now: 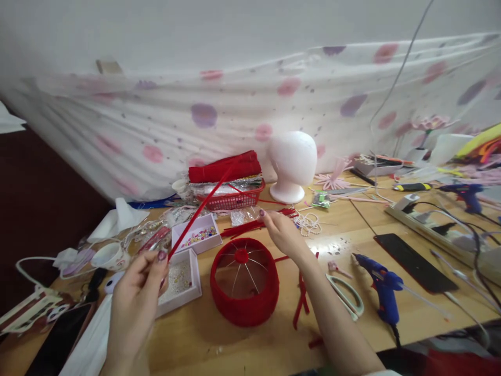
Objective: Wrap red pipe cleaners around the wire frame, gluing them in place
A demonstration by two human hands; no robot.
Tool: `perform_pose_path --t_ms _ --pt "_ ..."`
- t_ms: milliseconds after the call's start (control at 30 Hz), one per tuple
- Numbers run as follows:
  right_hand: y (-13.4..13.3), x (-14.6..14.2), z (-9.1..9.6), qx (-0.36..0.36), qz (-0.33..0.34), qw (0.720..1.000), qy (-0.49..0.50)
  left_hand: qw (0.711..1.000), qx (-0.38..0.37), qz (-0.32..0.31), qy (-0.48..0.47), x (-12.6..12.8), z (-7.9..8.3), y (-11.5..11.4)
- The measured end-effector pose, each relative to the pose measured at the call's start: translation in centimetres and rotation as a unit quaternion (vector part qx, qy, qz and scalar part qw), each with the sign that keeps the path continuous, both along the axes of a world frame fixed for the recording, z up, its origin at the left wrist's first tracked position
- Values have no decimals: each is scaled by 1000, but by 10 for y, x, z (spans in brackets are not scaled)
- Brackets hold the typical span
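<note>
My left hand (139,287) pinches the lower end of a red pipe cleaner (203,206), which slants up and to the right. My right hand (282,235) is over the middle of the table, beside a bundle of red pipe cleaners (242,228). Its fingers are drawn together, and whether anything is between them is hidden. Below and between both hands sits a round cap-like frame (245,305), wrapped in red, with thin wire spokes meeting at a red centre. More short red pieces (300,300) lie under my right forearm.
White boxes of coloured gems (214,241) and clear beads (195,274) stand at left. Behind are a red basket (238,200) and a white foam head (293,162). To the right lie pale-handled scissors (346,296), a blue glue gun (381,287), a phone (415,261) and a power strip (430,230).
</note>
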State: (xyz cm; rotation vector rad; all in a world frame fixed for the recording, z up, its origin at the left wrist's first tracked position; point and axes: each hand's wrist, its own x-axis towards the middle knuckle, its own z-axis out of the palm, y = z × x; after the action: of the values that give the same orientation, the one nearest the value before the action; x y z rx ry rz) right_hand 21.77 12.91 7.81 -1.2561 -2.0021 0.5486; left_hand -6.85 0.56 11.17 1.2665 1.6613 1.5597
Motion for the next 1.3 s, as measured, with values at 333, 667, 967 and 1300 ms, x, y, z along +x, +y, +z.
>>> perform_pose_path --t_ms 333,667,967,1300 --pt "-122 4 -15 70 -47 995 -52 940 -48 -332 64 103 -6 -30" --pt "-175 24 24 -36 33 992 -118 889 -103 -430 118 60 -31 -40" --pt "-161 60 -2 -62 -237 970 8 960 12 -237 149 23 -34 -42" --pt "-136 18 -33 -155 -138 968 140 980 -44 -122 151 66 -38 -44"
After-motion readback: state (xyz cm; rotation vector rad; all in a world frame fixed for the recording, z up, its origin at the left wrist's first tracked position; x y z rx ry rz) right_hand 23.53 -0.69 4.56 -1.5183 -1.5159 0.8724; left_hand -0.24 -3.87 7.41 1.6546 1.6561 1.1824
